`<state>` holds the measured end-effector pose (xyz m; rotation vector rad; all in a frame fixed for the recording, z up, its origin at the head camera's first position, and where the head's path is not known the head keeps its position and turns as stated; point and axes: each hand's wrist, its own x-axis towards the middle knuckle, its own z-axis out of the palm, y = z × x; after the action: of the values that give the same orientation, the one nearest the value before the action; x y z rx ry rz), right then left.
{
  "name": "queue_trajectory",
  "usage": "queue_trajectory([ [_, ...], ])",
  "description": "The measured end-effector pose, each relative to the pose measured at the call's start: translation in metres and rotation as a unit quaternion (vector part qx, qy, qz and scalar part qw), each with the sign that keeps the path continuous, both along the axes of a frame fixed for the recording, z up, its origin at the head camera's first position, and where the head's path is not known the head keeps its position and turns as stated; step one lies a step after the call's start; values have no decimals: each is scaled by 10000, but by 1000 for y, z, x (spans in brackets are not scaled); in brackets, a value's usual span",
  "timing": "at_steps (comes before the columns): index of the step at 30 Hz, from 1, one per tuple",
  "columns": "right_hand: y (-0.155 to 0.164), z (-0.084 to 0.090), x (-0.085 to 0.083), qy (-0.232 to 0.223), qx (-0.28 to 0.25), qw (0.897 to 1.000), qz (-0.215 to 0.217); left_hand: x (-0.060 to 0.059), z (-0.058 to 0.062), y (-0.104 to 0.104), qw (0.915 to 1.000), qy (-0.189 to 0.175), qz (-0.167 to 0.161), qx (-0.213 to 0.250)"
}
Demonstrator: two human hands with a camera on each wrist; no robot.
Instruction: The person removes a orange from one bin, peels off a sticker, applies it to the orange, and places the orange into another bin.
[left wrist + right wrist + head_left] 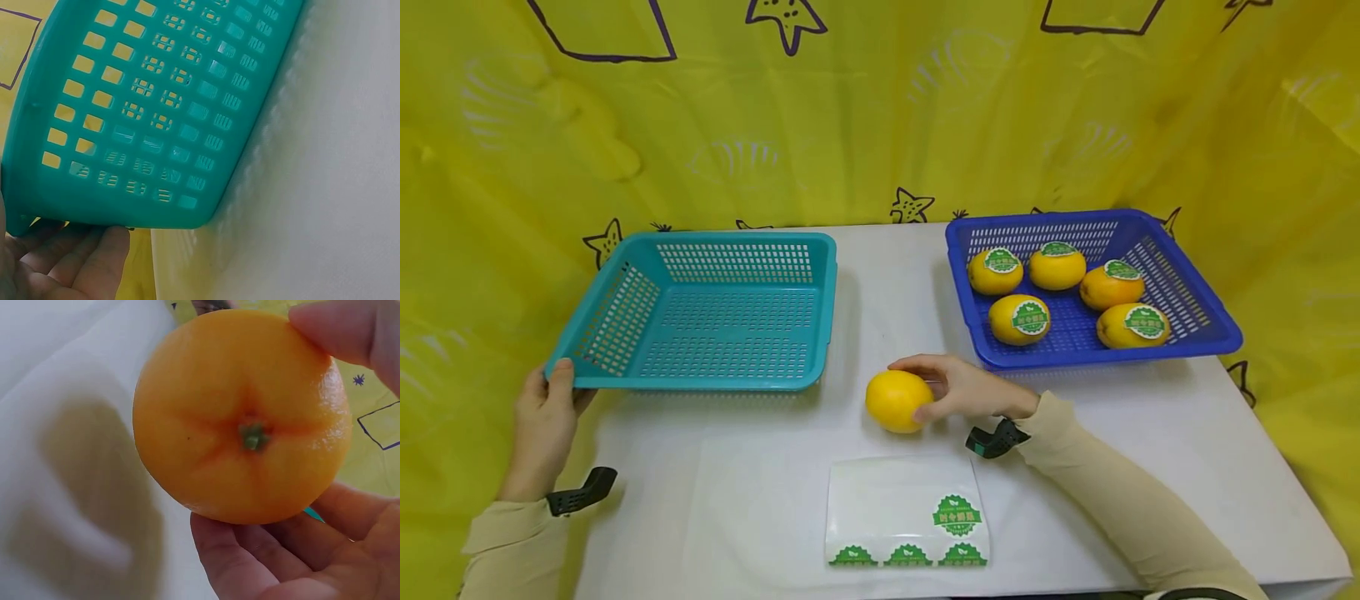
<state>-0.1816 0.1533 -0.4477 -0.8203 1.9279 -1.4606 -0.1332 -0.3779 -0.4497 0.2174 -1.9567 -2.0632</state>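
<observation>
My right hand [966, 387] holds a smooth yellow-orange fruit [897, 402] just off the white table, between the two baskets. Up close in the right wrist view, the fruit [206, 394] shows a small green stem end with reddish streaks; the thumb presses one side, the fingers the other. At the near left corner of a teal plastic basket [722, 383], my left hand [546, 425] grips the rim, thumb on top. Its fingers [100, 262] curl beneath the rim in the left wrist view. No fruit shows inside this basket.
A blue basket [1097, 360] on the right holds several similar fruits [1018, 321] bearing green-and-white stickers. Close to the front edge lies a white sticker sheet [880, 508] with several green labels [957, 515]. A yellow patterned curtain [850, 125] hangs behind the white table [722, 492].
</observation>
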Motion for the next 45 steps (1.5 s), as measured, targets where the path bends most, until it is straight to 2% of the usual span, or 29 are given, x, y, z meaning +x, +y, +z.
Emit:
queue_trajectory([
  [6, -2, -11, 3, 54, -64, 10000, 20, -1, -2, -3, 9997, -92, -159, -147],
  [8, -2, -14, 3, -1, -65, 10000, 46, 0, 1, -1, 9968, -301, 84, -737],
  [10, -2, -16, 2, -11, -41, 9999, 93, 1, 9, 3, 9907, -338, 429, -1248],
  [13, -2, -19, 0, 43, -10, 9999, 151, 5, 28, 16, 9701, -71, 1060, -2183],
  [15, -2, -19, 0, 88, -15, 9998, 177, 9, 43, 33, 9614, 560, 1353, -2329],
  [16, -1, -19, 0, 99, -23, 9998, 192, 12, 51, 44, 9528, 886, 1489, -2491],
  [18, -1, -19, 0, 81, -23, 9997, 232, 18, 67, 72, 9384, 1656, 1704, -2508],
  [20, -1, -19, 1, 42, -64, 9996, 288, 22, 81, 103, 9252, 2541, 1810, -2159],
  [21, 0, -19, 2, 43, -95, 9995, 313, 23, 85, 118, 9182, 2968, 1729, -1971],
  [23, 0, -19, 3, -7, -194, 9993, 315, 25, 88, 144, 9033, 3773, 1338, -1543],
  [25, 1, -19, 4, -57, -306, 9991, 299, 25, 84, 165, 8901, 4280, 648, -1423],
  [27, 2, -18, 5, -100, -379, 9989, 253, 28, 76, 183, 8794, 4437, -179, -1714],
  [29, 2, -18, 6, -162, -410, 9988, 204, 29, 64, 199, 8669, 4388, -922, -2176],
  [33, 4, -18, 8, -108, -356, 9993, 95, 34, 40, 229, 8471, 3871, -2030, -3023],
  [36, 10, -15, 14, 112, -216, 9996, -130, 39, 23, 242, 8296, 3161, -2794, -3657],
  [37, 12, -13, 16, 213, -161, 9993, -253, 42, 20, 246, 8213, 2867, -3045, -3880],
  [40, 24, -8, 29, 533, 7, 9959, -738, 50, 11, 255, 7822, 2031, -3637, -4633],
  [42, 32, -5, 40, 731, 69, 9914, -1081, 55, 8, 260, 7551, 1609, -3899, -5019],
  [44, 40, -2, 53, 876, 157, 9859, -1420, 58, 5, 264, 7348, 1325, -4070, -5262],
  [45, 43, -1, 59, 925, 181, 9832, -1562, 60, 3, 266, 7278, 1229, -4128, -5336],
])
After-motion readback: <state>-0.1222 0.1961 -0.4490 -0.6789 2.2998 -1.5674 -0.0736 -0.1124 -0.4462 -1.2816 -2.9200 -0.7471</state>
